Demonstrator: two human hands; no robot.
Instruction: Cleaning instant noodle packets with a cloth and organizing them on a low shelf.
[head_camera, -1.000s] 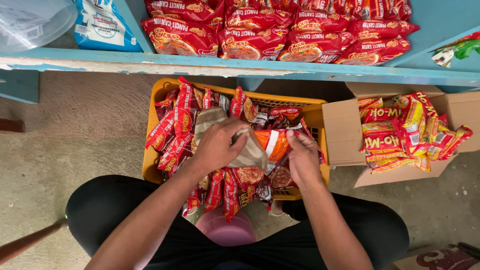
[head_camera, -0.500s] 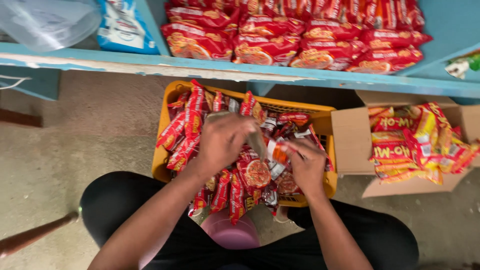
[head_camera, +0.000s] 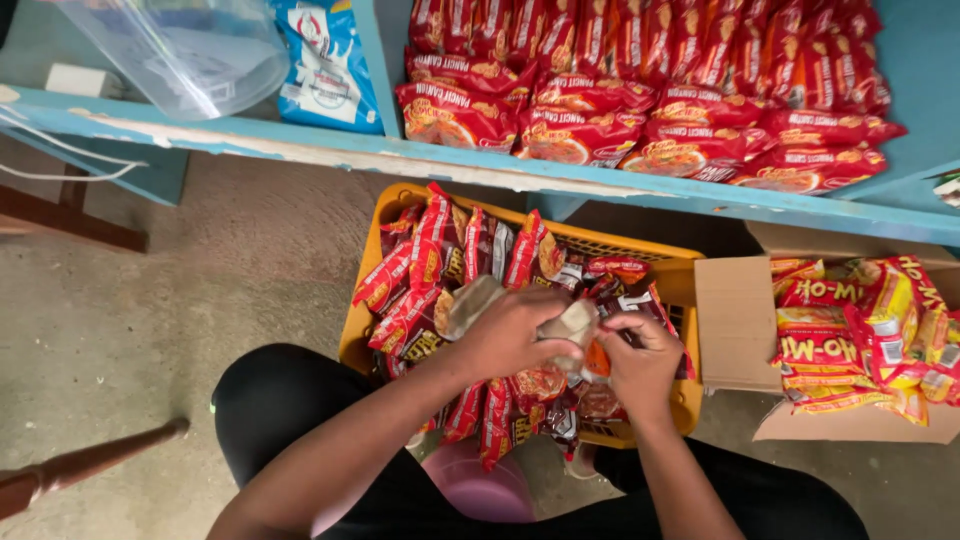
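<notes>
I saw my left hand (head_camera: 510, 335) clenched on a crumpled clear wrapper (head_camera: 570, 322) | right hand (head_camera: 640, 362) pinched its other end | wrapper sat above the middle of the yellow basket (head_camera: 665, 262) of red packets (head_camera: 425, 255) | cardboard box (head_camera: 735, 320) touched the basket's right edge.

Arms: both bare to above the elbow, no sleeves in view
Hands: left hand (head_camera: 515, 335) and right hand (head_camera: 640, 365) bare, ungloved
Legs: black trousers
</notes>
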